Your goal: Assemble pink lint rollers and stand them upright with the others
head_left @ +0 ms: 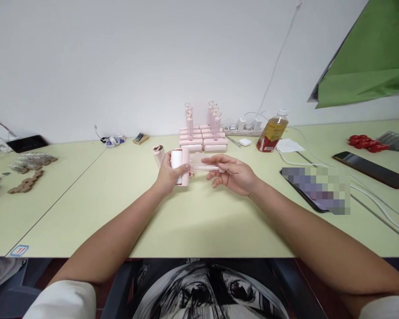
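Note:
My left hand point(169, 176) is wrapped round a pink and white roller point(177, 161), held upright above the table with the thumb across its front. From its right side a clear, pale pink cover point(199, 162) reaches toward my right hand point(231, 172). The fingers of my right hand are spread around the far end of this cover; some touch it or lie just beside it. Behind my left hand stands a pink tube with a dark opening point(158, 153). Farther back, pink rollers point(191, 145) lie stacked in two columns, with slim pink pieces point(189, 126) standing on them.
A drink bottle point(272, 133) and a power strip point(244, 132) are at the back right. A phone point(310, 190), a dark phone point(372, 169) and white cables lie on the right. Brown pieces point(26, 181) and a black device point(27, 143) are at the left.

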Demonstrator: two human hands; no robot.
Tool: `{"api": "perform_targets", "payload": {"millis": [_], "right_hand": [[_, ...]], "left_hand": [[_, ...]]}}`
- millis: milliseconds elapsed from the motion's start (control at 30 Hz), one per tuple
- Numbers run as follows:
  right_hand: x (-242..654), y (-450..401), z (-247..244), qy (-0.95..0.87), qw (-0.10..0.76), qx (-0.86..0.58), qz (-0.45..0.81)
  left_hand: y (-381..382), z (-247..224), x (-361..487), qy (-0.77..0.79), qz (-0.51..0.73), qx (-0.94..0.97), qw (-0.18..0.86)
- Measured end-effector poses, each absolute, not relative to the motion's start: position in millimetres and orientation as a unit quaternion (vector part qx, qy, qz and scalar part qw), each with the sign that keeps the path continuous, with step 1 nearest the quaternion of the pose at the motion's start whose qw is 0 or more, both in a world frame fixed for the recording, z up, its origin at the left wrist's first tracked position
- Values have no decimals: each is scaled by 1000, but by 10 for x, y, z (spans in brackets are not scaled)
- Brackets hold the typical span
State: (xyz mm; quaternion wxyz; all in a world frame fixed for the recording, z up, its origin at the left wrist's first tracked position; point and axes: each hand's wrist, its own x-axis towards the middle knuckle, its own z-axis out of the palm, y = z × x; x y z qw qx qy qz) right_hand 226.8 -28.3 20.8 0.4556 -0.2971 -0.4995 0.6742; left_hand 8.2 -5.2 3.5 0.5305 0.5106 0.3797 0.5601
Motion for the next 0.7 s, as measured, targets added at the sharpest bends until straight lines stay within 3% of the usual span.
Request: {"api": "perform_targets", "payload": {"millis": [300,700], "right_hand": [[2271,-275,153,-496,431,-298,693],[2146,-393,255,-468,494,-287,674]], "left_hand": [[-64,33,75,360,526,540,550],[-93,58,89,373,547,545,514]]}}
